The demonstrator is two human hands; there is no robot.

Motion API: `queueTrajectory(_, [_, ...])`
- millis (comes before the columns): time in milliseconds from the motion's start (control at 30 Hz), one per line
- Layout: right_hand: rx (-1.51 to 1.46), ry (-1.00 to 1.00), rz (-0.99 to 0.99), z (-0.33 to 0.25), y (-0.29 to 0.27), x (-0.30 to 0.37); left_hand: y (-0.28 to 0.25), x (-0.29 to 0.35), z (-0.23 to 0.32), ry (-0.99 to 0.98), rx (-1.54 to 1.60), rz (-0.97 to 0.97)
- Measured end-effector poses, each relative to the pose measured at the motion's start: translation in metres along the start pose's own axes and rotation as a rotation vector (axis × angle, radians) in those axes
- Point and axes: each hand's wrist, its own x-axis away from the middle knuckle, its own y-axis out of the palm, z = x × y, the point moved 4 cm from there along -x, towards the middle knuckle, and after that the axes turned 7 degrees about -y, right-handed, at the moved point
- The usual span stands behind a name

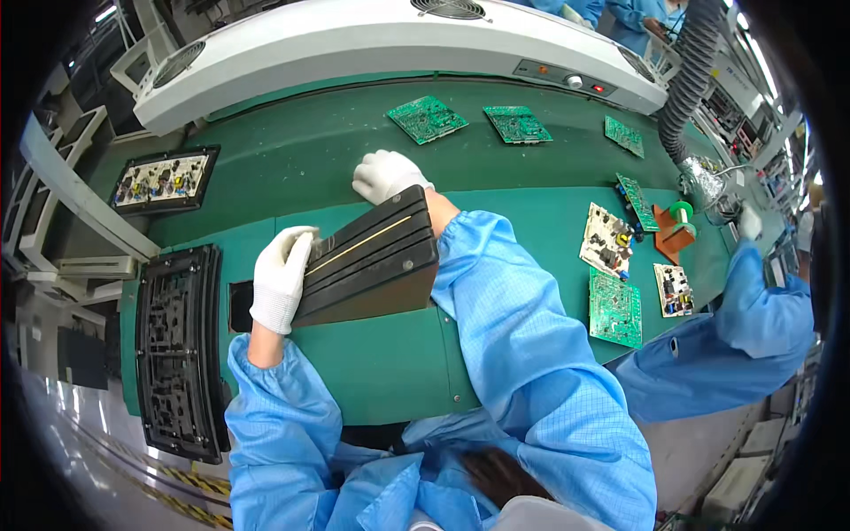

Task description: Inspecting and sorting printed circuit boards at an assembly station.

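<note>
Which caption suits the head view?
Gloved left hand touches a black ribbed panel, right hand behind, green circuit boards beyond.

Your gloves [282, 276] look like matt, knitted white cloth; your sleeves [522, 305] like thin, smooth cloth. The block [379, 264] resembles matt, ridged black plastic. Your table [381, 376] looks smooth and matt. The foil [702, 186] is crinkled, shiny metal.
</note>
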Motion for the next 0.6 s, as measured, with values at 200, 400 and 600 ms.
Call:
queueTrajectory(200, [-0.072, -0.157, 0.039, -0.014, 0.005, -0.001, -0.001, 0.001, -0.004, 0.069, 0.048, 0.038])
queueTrajectory(400, [-0.078, -0.245, 0.057, -0.026, 0.0, -0.003, -0.001, 0.0, -0.004, 0.061, 0.048, 0.029])
queueTrajectory(600, [-0.123, -0.379, 0.124, -0.04, -0.004, 0.003, -0.001, 0.0, -0.003, 0.088, 0.003, -0.008])
